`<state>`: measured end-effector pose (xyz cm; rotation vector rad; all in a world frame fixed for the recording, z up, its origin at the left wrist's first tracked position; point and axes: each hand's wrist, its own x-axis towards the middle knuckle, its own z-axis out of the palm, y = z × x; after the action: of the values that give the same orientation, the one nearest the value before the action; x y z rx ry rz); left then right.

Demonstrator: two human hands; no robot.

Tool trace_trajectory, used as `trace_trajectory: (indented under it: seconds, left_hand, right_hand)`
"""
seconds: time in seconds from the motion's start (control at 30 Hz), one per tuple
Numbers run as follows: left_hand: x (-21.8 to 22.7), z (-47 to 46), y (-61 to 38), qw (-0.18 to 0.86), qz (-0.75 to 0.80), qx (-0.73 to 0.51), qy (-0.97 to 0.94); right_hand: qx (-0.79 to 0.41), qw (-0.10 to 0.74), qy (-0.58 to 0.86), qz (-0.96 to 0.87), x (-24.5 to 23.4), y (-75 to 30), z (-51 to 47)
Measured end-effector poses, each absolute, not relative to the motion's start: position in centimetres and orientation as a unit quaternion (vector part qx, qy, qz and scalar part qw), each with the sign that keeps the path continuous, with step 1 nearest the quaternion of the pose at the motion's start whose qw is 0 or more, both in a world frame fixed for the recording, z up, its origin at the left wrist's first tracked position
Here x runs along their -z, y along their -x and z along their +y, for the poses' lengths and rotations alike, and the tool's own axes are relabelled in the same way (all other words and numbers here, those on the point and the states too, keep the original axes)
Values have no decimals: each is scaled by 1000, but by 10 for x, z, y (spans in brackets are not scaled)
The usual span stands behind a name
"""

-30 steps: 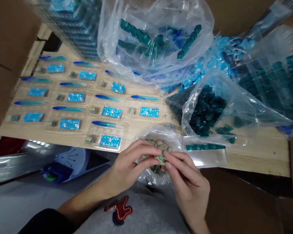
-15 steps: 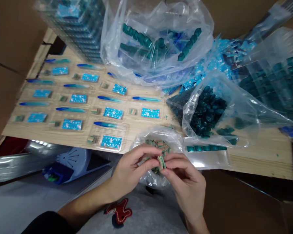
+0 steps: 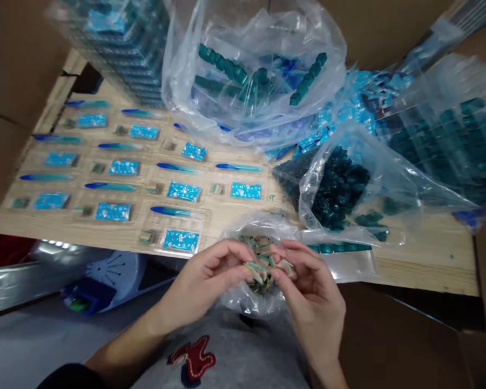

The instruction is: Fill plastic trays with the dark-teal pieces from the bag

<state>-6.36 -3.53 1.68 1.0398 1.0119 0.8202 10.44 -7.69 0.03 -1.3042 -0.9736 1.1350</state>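
As hands (image 3: pixel 265 270) pinch striped pieces (image 3: pixel 263 251), clear bag (image 3: pixel 247 305) lies just beneath.

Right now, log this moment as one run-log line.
left hand | right hand | at small striped pieces | clear plastic bag

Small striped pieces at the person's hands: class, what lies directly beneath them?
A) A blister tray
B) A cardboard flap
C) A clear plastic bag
C: the left hand and right hand are at the small striped pieces, directly above a clear plastic bag that holds more of them.
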Motion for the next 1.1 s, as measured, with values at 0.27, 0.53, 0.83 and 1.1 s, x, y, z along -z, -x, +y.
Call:
trace_trajectory:
  seconds: [0.27, 0.53, 0.83, 1.1]
  left_hand:
    - [-12, -46, 55, 594, 420, -344, -593]
    - [-8, -43, 54, 528, 427, -370, -635]
    - [-6, -40, 59, 535, 475, -429, -551]
    - [-4, -28, 99, 513, 540, -477, -466]
  right_hand:
    - [-400, 532, 583, -465, -3, -102, -74]
    - [-427, 509, 567, -486, -6, -109, -76]
    - [-399, 459, 575, -547, 0, -120, -74]
    - [-311, 149, 542, -766, 27, -91, -49]
